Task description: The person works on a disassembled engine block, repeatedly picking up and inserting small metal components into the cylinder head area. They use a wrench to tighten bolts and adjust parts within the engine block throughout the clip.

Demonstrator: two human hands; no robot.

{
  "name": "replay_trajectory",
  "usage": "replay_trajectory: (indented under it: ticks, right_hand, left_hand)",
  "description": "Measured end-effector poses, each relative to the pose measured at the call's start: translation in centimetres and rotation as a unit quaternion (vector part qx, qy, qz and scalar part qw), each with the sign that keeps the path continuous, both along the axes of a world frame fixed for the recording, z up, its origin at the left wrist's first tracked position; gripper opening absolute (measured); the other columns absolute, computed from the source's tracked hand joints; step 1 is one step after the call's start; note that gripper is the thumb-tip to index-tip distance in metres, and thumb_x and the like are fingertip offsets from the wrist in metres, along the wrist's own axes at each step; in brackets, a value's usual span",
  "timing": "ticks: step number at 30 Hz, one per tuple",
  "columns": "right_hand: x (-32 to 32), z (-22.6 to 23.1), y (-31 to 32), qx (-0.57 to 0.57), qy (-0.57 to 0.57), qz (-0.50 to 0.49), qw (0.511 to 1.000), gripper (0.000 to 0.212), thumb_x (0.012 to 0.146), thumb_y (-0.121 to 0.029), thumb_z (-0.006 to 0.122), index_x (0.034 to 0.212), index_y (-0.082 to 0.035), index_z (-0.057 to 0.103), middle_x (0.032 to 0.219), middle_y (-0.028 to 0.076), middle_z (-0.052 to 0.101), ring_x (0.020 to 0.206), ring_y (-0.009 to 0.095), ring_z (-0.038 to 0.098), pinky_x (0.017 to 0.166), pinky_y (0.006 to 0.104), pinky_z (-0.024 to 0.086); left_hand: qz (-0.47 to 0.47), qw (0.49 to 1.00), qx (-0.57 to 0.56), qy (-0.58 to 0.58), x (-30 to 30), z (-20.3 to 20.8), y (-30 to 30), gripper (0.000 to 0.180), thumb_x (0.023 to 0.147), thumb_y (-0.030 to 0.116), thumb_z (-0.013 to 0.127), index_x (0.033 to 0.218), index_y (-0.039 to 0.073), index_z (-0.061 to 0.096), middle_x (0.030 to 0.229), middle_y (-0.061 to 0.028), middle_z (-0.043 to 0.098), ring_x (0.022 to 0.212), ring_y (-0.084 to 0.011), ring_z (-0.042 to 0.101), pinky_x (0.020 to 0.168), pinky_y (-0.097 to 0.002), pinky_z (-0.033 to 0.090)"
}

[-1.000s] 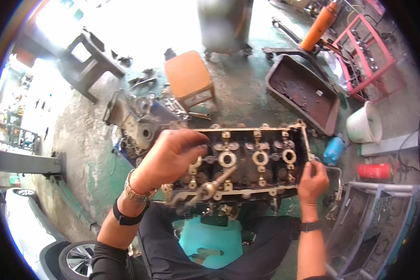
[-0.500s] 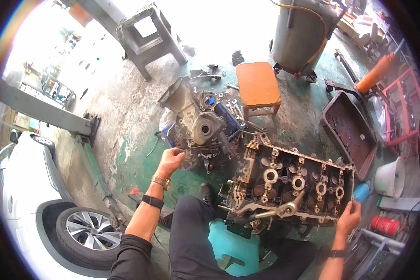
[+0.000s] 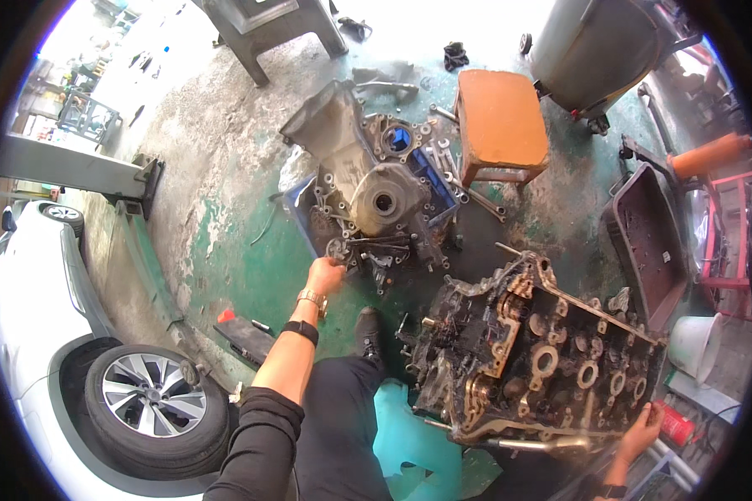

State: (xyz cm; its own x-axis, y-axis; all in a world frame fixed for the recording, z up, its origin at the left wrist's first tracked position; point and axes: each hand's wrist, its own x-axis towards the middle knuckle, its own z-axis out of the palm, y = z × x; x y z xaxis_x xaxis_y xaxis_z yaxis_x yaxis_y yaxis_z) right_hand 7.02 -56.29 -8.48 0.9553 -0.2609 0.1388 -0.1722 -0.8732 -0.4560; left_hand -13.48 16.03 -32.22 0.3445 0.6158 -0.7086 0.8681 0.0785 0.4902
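A large, grimy engine cylinder head [image 3: 566, 367] stands before me at the right, its row of round openings showing. My right hand [image 3: 642, 430] grips its right end, fingers bent at the edge. Along its near side lies a long metal-handled wrench [image 3: 543, 444], whose head is blurred. My left hand [image 3: 326, 274] reaches forward, fingers closed, at the near edge of a heap of engine parts. A small round metal part [image 3: 337, 249] shows just beyond the fingertips; whether they hold it is unclear. In the heap, a grey engine cover [image 3: 384, 196] rests over a blue tray [image 3: 299, 204].
Wrenches [image 3: 444, 159] lie beside an orange-topped stool [image 3: 503, 117]. A dark drip tray [image 3: 643, 242], a white bucket [image 3: 695, 346] and a red can [image 3: 675, 422] are at the right. A white car [image 3: 46, 326] stands left; a turquoise stool [image 3: 414, 442] is by my legs.
My left hand has moved forward to the parts heap. The cylinder head looks turned, showing more of its left end, with my right hand still at its right end. The whole view has shifted.
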Motion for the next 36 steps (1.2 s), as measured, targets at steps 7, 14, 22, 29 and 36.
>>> replay_trajectory:
  ticks: [7, 14, 22, 29, 36]
  right_hand:
    - [-0.1, 0.7, -2.0, -0.006, 0.018, -0.003, 1.0, 0.024, 0.101, -0.014, 0.06, 0.117, 0.003, 0.06, 0.112, 0.01, 0.066, 0.105, 0.02, 0.061, 0.098, 0.033, 0.045]
    - [0.1, 1.7, -2.4, -0.014, 0.052, -0.006, 0.999, 0.027, 0.1, -0.015, 0.06, 0.12, 0.003, 0.059, 0.116, 0.01, 0.065, 0.11, 0.021, 0.06, 0.102, 0.0337, 0.044]
    - [-0.1, 1.9, -1.5, 0.001, 0.041, 0.007, 0.999, 0.023, 0.1, -0.012, 0.06, 0.118, 0.003, 0.059, 0.112, 0.01, 0.065, 0.107, 0.019, 0.06, 0.099, 0.0313, 0.045]
    - [-0.1, 2.1, 0.1, -0.001, 0.035, 0.003, 0.999, 0.02, 0.101, -0.013, 0.059, 0.115, 0.002, 0.06, 0.11, 0.01, 0.066, 0.104, 0.019, 0.06, 0.097, 0.0317, 0.046]
    - [-0.3, 1.8, 1.8, -0.007, -0.016, -0.017, 1.0, 0.022, 0.098, -0.015, 0.064, 0.111, 0.003, 0.061, 0.107, 0.009, 0.067, 0.098, 0.019, 0.062, 0.092, 0.0321, 0.048]
  left_hand:
    - [0.094, 0.992, 0.004, -0.089, 2.3, -4.0, 1.3, 0.037, 0.085, 0.008, 0.07, 0.12, -0.004, 0.064, 0.081, -0.008, 0.068, 0.055, -0.0136, 0.06, 0.048, -0.0297, 0.049]
    - [0.165, 0.98, 0.016, -0.11, 4.0, -5.8, 1.3, 0.05, 0.087, 0.012, 0.074, 0.127, -0.012, 0.057, 0.078, -0.0109, 0.07, 0.056, -0.0149, 0.063, 0.049, -0.0294, 0.051]
    - [0.09, 0.982, 0.155, -0.061, 2.5, -10.0, 2.4, 0.034, 0.081, 0.017, 0.077, 0.105, -0.007, 0.072, 0.088, -0.0206, 0.074, 0.077, -0.0256, 0.073, 0.072, -0.0368, 0.057]
    - [0.106, 0.971, 0.199, -0.08, 3.9, -7.1, 0.3, 0.023, 0.081, 0.013, 0.075, 0.095, -0.006, 0.073, 0.078, -0.0187, 0.073, 0.071, -0.0238, 0.071, 0.068, -0.0355, 0.055]
    - [0.149, 0.959, 0.2, -0.132, 5.2, -4.7, -0.8, 0.018, 0.083, 0.008, 0.07, 0.091, -0.009, 0.071, 0.067, -0.0117, 0.069, 0.053, -0.016, 0.063, 0.05, -0.0333, 0.051]
